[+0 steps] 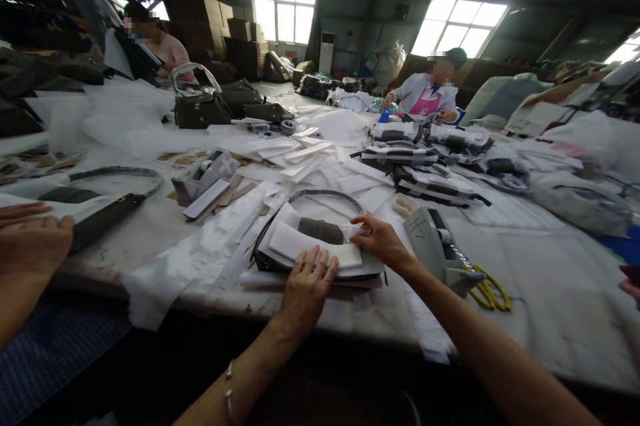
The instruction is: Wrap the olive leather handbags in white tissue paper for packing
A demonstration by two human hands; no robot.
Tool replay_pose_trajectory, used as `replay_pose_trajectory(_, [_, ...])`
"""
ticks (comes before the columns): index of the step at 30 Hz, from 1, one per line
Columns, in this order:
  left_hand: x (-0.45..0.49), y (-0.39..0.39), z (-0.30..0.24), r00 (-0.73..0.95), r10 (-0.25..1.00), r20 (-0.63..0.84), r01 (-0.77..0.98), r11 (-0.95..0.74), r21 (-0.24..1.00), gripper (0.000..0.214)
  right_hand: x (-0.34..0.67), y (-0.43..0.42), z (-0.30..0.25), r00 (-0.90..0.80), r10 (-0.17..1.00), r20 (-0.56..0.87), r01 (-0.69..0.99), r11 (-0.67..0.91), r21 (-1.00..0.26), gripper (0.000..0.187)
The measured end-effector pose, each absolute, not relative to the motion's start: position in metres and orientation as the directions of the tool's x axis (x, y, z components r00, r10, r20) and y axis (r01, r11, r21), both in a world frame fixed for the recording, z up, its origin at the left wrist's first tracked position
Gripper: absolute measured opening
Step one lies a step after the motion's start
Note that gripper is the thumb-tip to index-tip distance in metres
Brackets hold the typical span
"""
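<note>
We have the dark bag point(320, 231) on the table point(550, 313) just beneath our grip, our left hand point(306, 289) spread flat with nothing clasped, resting on the white foam sheet point(287, 243) over its front, probably so it cannot slide, while the wrapped handle point(325, 193) loops beyond the fingers. Our right hand point(379, 238) bends near the sheet's right end, though its fingertips are too blurred for us to tell whether they pinch anything. Just right of that hand, the tape dispenser point(424, 239) and yellow loops point(493, 294) lie within reach.
</note>
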State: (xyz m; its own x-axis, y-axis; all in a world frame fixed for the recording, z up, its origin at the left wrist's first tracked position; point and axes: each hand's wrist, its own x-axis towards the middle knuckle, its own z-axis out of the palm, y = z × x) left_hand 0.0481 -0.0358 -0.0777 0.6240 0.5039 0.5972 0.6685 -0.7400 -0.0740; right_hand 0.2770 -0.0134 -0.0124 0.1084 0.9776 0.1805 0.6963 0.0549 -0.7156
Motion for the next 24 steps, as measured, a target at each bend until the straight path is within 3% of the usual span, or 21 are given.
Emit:
replay_pose_trajectory(3, [0.054,-0.038,-0.066,0.666,0.523,0.532,0.65,-0.756,-0.071,0.035,0.266,-0.029,-0.014,0.062,0.981,0.185,0.756,0.075,-0.65,0.008])
replay_pose_trajectory(8, [0.071,-0.034,-0.058,0.769,0.432,0.471,0.55,-0.823,-0.142,0.024,0.255,-0.032,-0.01,-0.073,0.958,0.277,0.878,0.193,-0.439,0.014])
replay_pose_trajectory(12, [0.07,-0.031,-0.058,0.765,0.5,0.407,0.533,-0.845,0.036,0.02,0.248,-0.043,-0.011,-0.168,0.952,0.257,0.927,0.241,-0.288,0.016])
replay_pose_trajectory(16, [0.065,-0.032,-0.057,0.661,0.656,0.363,0.592,-0.754,0.285,0.026,0.244,-0.056,-0.017,-0.137,0.948,0.289,0.917,0.232,-0.326,0.015])
replay_pose_trajectory(24, [0.067,-0.035,-0.059,0.595,0.703,0.389,0.59,-0.711,0.382,0.024,0.236,-0.071,-0.002,-0.085,0.902,0.423,0.865,0.277,-0.417,0.014])
